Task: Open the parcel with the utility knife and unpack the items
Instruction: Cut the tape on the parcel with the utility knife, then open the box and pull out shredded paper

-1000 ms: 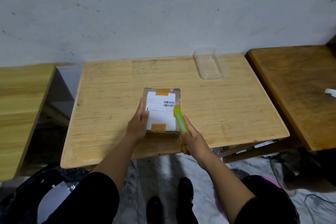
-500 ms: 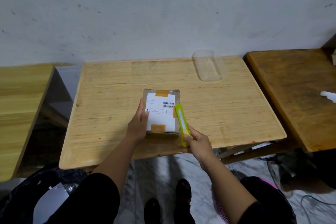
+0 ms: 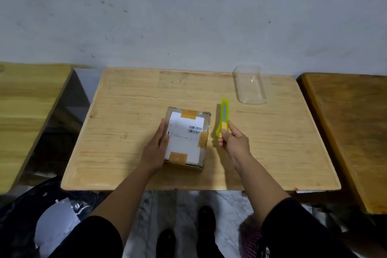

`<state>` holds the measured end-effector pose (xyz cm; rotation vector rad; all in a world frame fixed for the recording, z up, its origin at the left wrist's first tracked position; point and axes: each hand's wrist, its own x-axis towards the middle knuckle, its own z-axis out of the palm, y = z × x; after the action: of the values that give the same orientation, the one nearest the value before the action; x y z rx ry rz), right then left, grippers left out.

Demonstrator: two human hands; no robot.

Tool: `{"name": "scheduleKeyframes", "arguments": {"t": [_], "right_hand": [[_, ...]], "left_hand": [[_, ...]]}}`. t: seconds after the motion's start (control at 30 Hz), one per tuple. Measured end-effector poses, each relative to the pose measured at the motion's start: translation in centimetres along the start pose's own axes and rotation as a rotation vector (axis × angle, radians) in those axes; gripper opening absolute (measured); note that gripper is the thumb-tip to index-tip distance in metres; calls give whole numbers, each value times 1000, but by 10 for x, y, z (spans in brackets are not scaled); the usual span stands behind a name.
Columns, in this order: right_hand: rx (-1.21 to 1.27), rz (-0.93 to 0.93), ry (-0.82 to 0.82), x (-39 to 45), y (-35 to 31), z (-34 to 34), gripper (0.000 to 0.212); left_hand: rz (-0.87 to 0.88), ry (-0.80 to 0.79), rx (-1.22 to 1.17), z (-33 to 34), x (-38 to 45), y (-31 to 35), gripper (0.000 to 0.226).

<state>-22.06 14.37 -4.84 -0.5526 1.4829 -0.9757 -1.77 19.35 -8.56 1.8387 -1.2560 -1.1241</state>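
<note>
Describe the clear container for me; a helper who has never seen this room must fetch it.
Start at the middle wooden table, the one against the grey wall. At its far right corner, beyond the green utility knife, lies the clear container. It is the only see-through thing there, unlike the taped cardboard parcel.

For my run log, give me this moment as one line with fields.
left hand: steadies parcel | right hand: grips utility knife, beside parcel, apart | parcel: taped shut
</note>
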Motion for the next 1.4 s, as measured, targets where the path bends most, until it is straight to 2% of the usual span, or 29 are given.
{"name": "scheduleKeyframes", "arguments": {"t": [0.2, 0.33, 0.53, 0.73, 0.87, 0.97, 1.03, 1.1, 1.2, 1.27, 1.33, 1.4], "right_hand": [[-47, 40, -18, 85, -29, 9, 50], [-113, 43, 4, 128, -45, 16, 49], [-172, 48, 4, 166, -50, 22, 48], [-146, 58, 60, 158, -47, 25, 46], [-448, -43, 116, 136, -36, 27, 47], [-411, -75, -76, 107, -26, 30, 46], [-492, -126, -248, 91, -19, 33, 37], [-505, -173, -319, 83, -13, 35, 30], [-447, -174, -315, 77, -10, 35, 27], [-426, -178, -288, 73, -11, 32, 27], [-410, -185, -230, 70, -12, 28, 28], [-389, -188, -168, 65, -11, 25, 30]], "left_hand": [[-53, 65, -1, 3, 3, 2, 46], [-134, 60, -208, 4, 0, 8, 43], [-120, 140, -172, 5, -3, 10, 40], [-195, 330, -217, 11, -11, 15, 37], [-228, 334, -249, 14, -25, 10, 37], [-201, 359, -200, 17, -38, 9, 44], [-162, 383, -128, 20, -44, 7, 47], [-132, 367, -57, 23, -46, 4, 49], [-80, 301, -27, 22, -41, 2, 54], [-61, 273, -52, 16, -33, 2, 67], [-75, 282, -74, 6, -18, 3, 76], [-108, 341, -13, -5, 6, 3, 73]]}}
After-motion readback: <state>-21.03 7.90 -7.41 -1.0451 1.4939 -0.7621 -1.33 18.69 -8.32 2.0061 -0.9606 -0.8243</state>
